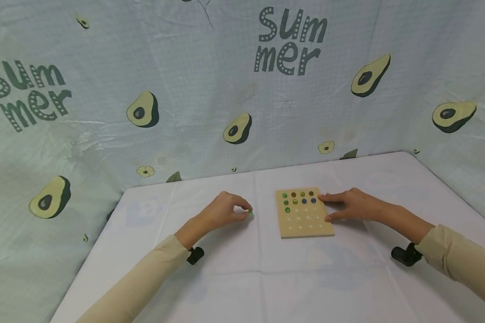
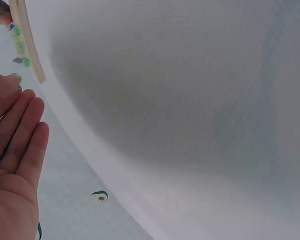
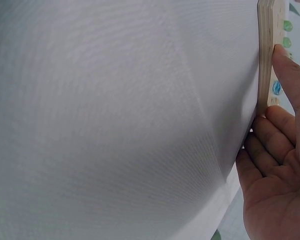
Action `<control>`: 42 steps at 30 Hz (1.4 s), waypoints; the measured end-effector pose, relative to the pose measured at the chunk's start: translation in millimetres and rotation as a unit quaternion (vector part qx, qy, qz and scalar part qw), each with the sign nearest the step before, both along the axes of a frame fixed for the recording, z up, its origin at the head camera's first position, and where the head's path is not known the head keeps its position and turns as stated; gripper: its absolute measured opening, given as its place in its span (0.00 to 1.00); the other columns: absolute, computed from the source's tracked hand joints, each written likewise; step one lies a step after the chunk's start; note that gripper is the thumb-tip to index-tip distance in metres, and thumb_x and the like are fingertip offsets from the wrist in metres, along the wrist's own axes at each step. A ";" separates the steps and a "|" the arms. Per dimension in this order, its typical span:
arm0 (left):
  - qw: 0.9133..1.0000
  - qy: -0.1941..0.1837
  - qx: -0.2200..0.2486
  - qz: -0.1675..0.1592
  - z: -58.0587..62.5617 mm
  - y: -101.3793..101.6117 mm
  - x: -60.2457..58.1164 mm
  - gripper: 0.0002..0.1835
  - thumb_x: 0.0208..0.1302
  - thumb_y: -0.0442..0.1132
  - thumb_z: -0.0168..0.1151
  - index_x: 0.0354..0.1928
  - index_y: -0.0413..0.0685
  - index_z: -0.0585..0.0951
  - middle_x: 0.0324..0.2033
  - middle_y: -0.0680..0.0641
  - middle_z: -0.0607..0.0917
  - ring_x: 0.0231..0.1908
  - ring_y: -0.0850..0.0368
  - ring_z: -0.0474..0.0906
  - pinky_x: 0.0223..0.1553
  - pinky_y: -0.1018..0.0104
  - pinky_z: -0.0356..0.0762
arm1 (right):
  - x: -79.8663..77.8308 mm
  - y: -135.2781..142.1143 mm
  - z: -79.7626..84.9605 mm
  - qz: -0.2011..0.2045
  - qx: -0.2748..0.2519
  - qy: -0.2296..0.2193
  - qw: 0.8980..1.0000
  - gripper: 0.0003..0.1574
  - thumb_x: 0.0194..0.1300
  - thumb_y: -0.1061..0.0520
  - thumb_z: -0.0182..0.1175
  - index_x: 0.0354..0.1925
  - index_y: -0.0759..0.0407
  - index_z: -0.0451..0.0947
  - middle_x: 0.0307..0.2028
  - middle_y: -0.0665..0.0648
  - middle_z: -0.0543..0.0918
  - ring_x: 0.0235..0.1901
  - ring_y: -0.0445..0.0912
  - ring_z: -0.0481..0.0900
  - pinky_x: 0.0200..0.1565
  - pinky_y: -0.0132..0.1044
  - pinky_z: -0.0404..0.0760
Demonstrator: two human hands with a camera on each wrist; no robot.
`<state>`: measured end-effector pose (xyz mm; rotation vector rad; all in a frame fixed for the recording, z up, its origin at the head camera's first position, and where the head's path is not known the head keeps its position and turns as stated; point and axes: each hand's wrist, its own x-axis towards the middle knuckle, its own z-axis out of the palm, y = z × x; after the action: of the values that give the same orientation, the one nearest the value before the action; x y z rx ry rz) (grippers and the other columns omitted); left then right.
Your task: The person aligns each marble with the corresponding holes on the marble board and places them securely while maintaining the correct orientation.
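Observation:
My left hand (image 1: 226, 210) pinches a small green glass marble (image 1: 250, 212) between thumb and fingertips, just above the table and left of the board. In the left wrist view, the fingers mostly hide that marble. A square wooden board (image 1: 307, 228) with rows of shallow holes lies flat. Green, yellow, brown and blue marbles (image 1: 304, 201) fill its two far rows, and one green marble (image 1: 287, 210) sits at the left of the third row. Along the board's right edge, my right hand (image 1: 357, 205) rests with thumb and forefinger spread apart, both touching the wood.
A white cloth with fold creases covers the table (image 1: 226, 287). Behind it hangs a pale curtain (image 1: 194, 89) printed with avocados and lettering. Each wrist carries a small black camera (image 1: 406, 255).

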<state>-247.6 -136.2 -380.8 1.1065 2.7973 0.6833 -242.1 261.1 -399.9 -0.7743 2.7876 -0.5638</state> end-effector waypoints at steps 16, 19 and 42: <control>0.998 0.031 0.047 0.007 7.4 -0.2 3.0 0.08 0.65 0.35 0.69 0.44 0.43 0.90 0.41 0.49 0.91 0.47 0.54 0.87 0.51 0.53 0.83 | -0.5 -0.5 -3.1 -0.016 0.002 -0.007 1.000 0.51 0.58 0.30 0.69 0.71 0.54 0.72 0.68 0.65 0.72 0.68 0.65 0.68 0.62 0.63 0.72; 0.998 0.035 0.052 0.003 6.9 0.7 3.4 0.08 0.65 0.35 0.69 0.44 0.43 0.90 0.41 0.49 0.91 0.47 0.54 0.87 0.51 0.53 0.84 | -0.9 -0.1 -3.3 -0.016 0.001 -0.005 1.000 0.51 0.59 0.30 0.69 0.71 0.54 0.72 0.68 0.65 0.73 0.68 0.65 0.69 0.62 0.63 0.72; 0.997 0.048 0.064 -0.011 8.4 17.2 4.8 0.08 0.64 0.34 0.70 0.44 0.43 0.90 0.40 0.49 0.91 0.46 0.55 0.88 0.50 0.54 0.84 | 1.0 -2.2 0.5 -0.015 0.006 -0.007 1.000 0.50 0.59 0.30 0.69 0.71 0.54 0.72 0.68 0.65 0.73 0.68 0.66 0.69 0.62 0.64 0.72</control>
<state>-242.8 -119.0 -372.5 1.2212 2.8508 0.8383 -241.1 258.9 -399.4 -0.7244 2.7911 -0.5541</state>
